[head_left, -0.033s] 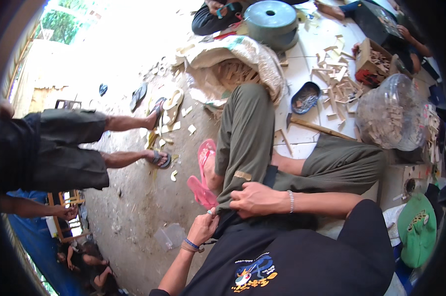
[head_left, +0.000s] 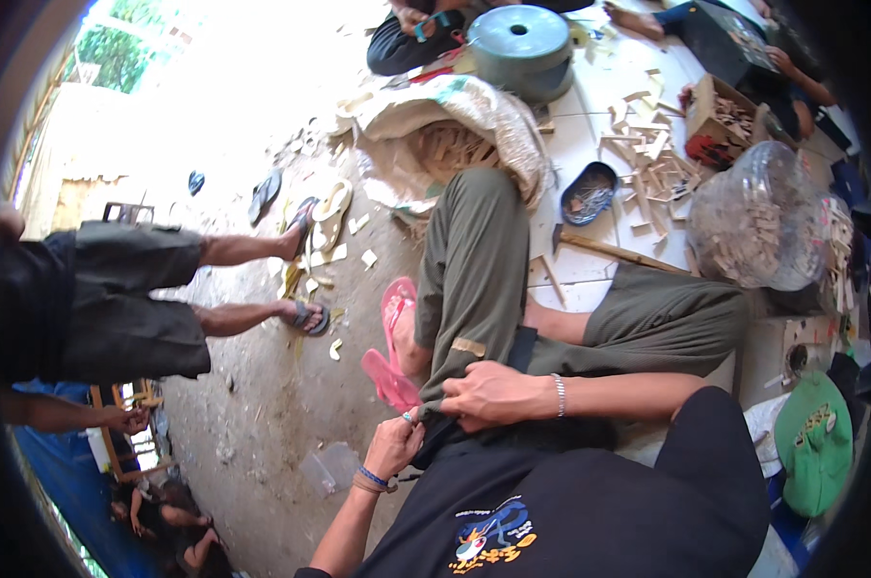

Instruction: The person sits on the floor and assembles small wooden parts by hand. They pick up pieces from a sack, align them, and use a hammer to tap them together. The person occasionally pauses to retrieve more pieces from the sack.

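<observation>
My left hand (head_left: pixel 394 445) is closed at my lap, its fingertips pinched together beside the dark cloth at my waist. Whatever it holds is too small or hidden to make out. Just right of it, my right hand (head_left: pixel 490 393) rests on my lap with its fingers curled inward. Its palm faces down, so anything under the fingers is hidden. A small tan strip (head_left: pixel 469 347) lies on the olive trouser leg (head_left: pixel 477 270) just beyond the right hand. Past my bent leg, a hammer (head_left: pixel 619 250) with a wooden handle lies on the white tiles.
A woven sack (head_left: pixel 513 125) of wood pieces stands beyond my knee. To its right are a blue bowl (head_left: pixel 590 193) of small metal-looking bits, scattered wood pieces (head_left: pixel 652 144) and a clear plastic tub (head_left: pixel 758 222). A green cap (head_left: pixel 813 443) lies right. Someone in shorts (head_left: pixel 132 299) stands left.
The whole view has shifted slightly, with the sack and bowl now a little further left and lower. Both hands keep nearly the same pose on my lap.
</observation>
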`<action>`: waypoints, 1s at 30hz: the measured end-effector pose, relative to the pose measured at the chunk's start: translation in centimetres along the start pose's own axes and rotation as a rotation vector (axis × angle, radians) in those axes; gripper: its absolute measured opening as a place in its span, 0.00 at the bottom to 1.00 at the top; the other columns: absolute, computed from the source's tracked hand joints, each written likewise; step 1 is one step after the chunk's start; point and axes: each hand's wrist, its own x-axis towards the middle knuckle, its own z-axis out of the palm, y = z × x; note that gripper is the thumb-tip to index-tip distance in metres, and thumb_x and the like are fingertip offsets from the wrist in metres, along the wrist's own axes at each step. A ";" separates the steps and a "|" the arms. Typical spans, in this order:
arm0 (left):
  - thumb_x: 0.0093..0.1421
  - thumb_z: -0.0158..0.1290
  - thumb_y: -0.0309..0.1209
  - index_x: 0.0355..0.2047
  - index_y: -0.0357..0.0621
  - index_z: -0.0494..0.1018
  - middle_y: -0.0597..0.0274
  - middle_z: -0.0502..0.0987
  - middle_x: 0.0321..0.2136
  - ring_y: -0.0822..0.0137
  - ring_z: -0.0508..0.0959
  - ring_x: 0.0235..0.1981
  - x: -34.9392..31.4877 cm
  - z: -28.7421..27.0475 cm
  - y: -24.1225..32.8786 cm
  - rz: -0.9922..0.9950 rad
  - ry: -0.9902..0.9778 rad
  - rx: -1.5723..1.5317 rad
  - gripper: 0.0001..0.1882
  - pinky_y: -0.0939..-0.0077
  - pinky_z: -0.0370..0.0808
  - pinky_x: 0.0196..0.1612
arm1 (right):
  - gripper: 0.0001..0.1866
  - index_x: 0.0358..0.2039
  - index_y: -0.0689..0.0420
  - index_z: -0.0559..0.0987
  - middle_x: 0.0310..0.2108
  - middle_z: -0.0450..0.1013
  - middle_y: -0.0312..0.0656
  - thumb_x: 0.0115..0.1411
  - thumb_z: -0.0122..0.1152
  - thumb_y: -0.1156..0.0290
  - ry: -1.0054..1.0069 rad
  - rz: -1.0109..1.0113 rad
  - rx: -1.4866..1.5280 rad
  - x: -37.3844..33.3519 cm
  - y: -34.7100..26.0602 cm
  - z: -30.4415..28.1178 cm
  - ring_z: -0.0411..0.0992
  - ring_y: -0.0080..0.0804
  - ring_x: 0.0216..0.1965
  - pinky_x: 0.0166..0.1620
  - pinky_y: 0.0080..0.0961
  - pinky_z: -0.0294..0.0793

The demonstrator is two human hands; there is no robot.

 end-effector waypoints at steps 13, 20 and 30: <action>0.71 0.54 0.33 0.65 0.37 0.68 0.53 0.71 0.62 0.58 0.72 0.63 4.5 5.7 -0.6 0.087 0.075 -0.443 0.24 0.65 0.69 0.65 | 0.12 0.40 0.55 0.78 0.38 0.71 0.45 0.58 0.67 0.65 0.252 0.131 0.213 -0.6 -0.1 -2.8 0.77 0.48 0.39 0.41 0.42 0.78; 0.69 0.54 0.26 0.64 0.35 0.69 0.46 0.70 0.66 0.53 0.70 0.67 7.2 5.6 -0.9 0.282 0.151 -0.369 0.24 0.61 0.66 0.69 | 0.12 0.41 0.56 0.80 0.39 0.74 0.45 0.60 0.70 0.67 0.390 0.250 0.368 -3.0 0.7 -2.5 0.79 0.45 0.42 0.45 0.36 0.79; 0.61 0.62 0.25 0.46 0.38 0.82 0.47 0.84 0.48 0.47 0.82 0.53 1.0 1.6 -2.5 0.189 0.130 0.144 0.13 0.58 0.78 0.57 | 0.13 0.42 0.54 0.81 0.39 0.75 0.45 0.61 0.70 0.63 0.328 0.355 0.221 -3.4 2.3 -0.7 0.80 0.45 0.41 0.44 0.38 0.79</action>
